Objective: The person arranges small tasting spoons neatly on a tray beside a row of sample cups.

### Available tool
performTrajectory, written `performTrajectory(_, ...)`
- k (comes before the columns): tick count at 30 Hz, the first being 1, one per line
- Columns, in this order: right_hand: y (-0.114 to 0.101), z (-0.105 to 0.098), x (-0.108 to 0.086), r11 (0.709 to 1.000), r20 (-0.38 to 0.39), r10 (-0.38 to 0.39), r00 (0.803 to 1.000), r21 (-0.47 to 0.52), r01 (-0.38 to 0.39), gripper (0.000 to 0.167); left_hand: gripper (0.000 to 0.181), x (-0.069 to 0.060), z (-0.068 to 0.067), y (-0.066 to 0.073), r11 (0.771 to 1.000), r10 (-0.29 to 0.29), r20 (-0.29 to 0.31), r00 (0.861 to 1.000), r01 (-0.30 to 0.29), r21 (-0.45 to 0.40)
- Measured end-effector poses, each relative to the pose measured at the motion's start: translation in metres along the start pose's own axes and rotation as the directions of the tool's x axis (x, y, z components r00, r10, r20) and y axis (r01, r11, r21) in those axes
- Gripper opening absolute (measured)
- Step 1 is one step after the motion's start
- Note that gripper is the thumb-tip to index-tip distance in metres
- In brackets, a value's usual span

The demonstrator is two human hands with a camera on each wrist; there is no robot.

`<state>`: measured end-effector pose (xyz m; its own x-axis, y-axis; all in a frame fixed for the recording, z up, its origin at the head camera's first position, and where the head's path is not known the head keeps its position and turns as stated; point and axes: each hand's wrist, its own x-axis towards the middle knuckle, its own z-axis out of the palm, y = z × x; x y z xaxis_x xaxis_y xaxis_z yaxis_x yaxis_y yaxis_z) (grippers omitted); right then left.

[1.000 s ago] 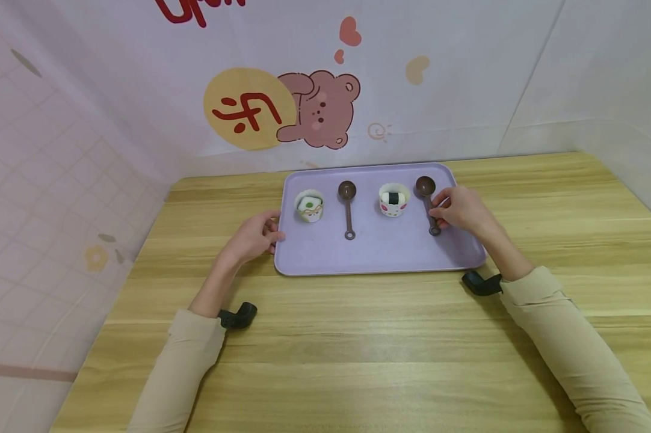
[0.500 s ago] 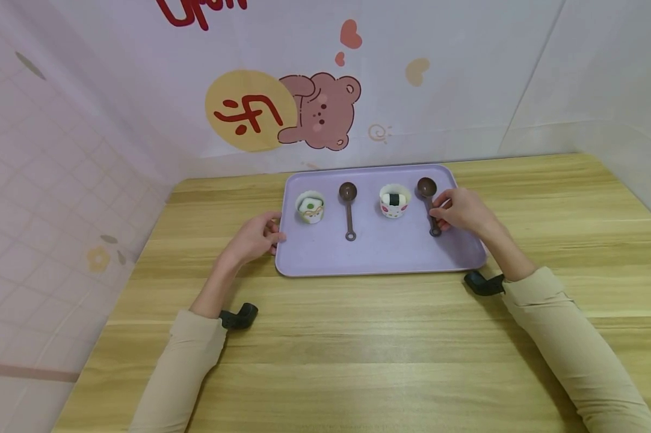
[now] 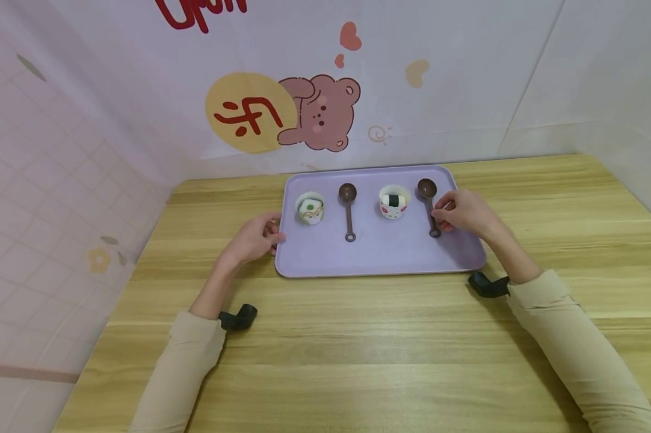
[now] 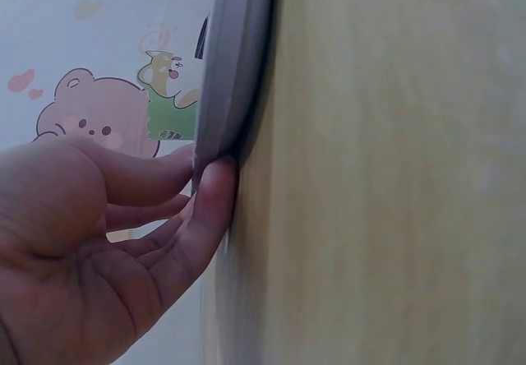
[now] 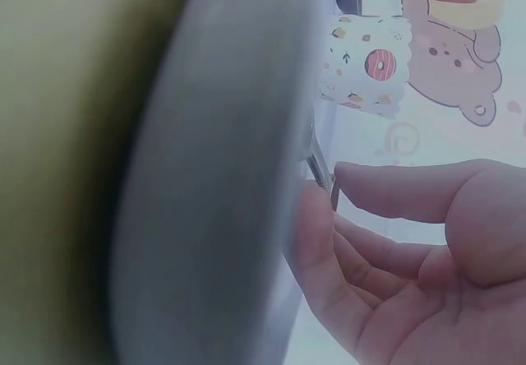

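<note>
A lilac tray lies on the wooden table. My left hand pinches its left rim; in the left wrist view, thumb and a finger meet at the edge. My right hand reaches over the right rim and pinches the handle of a brown measuring spoon. A second brown measuring spoon lies left of centre. Between the spoons stands a patterned paper cup holding a white piece with a black band. At the left, another paper cup holds a white piece with a green dot.
Wood-grain table extends in front of the tray and to both sides. Behind it hangs a white backdrop with a printed bear. A pale gridded panel stands at the left.
My right hand has shifted slightly to the right at the spoon's handle. My left hand stays on the tray's rim, and the cups and spoons keep their places.
</note>
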<state>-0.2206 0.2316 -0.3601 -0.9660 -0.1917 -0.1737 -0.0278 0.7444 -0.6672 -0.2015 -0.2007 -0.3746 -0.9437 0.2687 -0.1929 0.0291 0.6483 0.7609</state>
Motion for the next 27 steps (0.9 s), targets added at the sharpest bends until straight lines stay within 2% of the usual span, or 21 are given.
performTrajectory(11,-0.001,-0.002,-0.004,1.0,0.017,-0.016,1.0,-0.001,0.016,0.03,0.047,0.0,-0.003,-0.002,0.999,0.022,-0.033,0.999,-0.021,0.035)
performTrajectory(22,-0.001,-0.006,-0.011,0.995,0.015,-0.039,0.999,-0.091,0.04,0.035,0.031,-0.001,-0.006,-0.001,0.997,0.049,-0.068,0.996,-0.045,0.057)
performTrajectory(27,-0.003,-0.008,-0.016,0.993,0.011,-0.025,1.0,-0.111,0.027,0.036,0.028,-0.002,-0.006,0.002,0.996,0.052,-0.077,0.996,-0.047,0.073)
